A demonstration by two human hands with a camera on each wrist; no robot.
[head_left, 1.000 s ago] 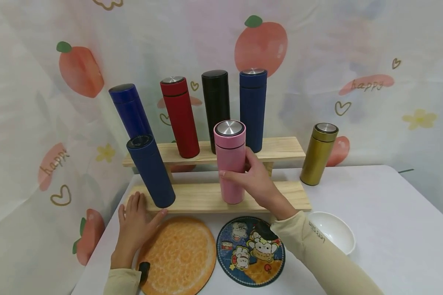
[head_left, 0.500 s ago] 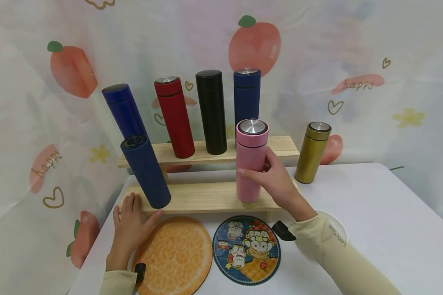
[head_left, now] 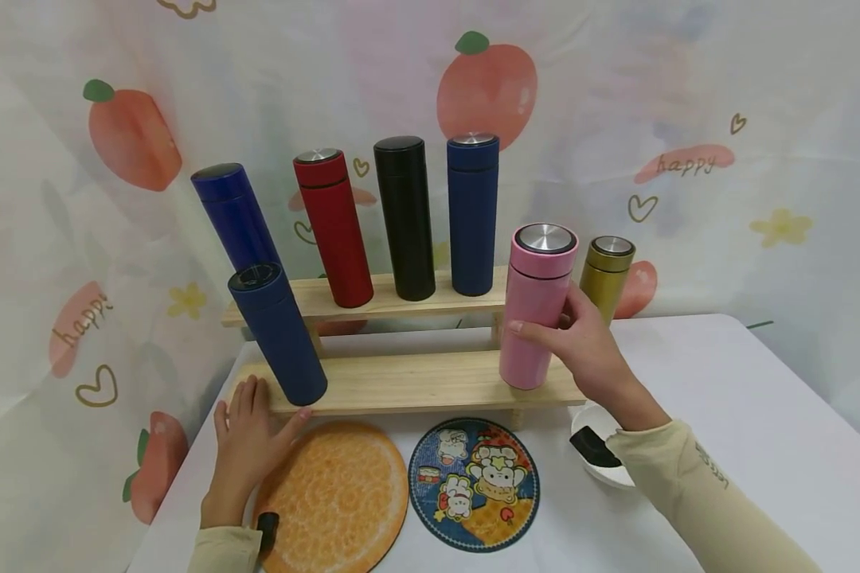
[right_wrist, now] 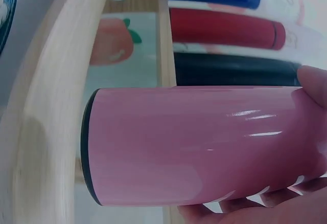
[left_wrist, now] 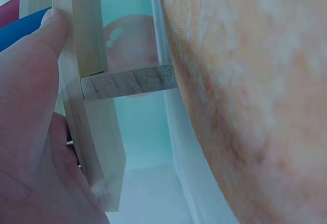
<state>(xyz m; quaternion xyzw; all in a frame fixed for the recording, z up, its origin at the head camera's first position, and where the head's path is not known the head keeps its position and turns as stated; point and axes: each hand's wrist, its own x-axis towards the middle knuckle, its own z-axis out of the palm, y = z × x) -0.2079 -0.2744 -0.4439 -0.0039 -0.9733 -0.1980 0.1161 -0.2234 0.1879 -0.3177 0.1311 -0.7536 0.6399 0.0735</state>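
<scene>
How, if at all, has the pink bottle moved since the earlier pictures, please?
Yes: held in the right hand, the pink bottle has moved right, towards the right end of the lower wooden shelf.

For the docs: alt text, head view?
Right hand holds a pink bottle near the right of the lower shelf; left hand touches that shelf's left end, by a blue bottle. Four more bottles line the upper shelf; two mats lie in front.
</scene>
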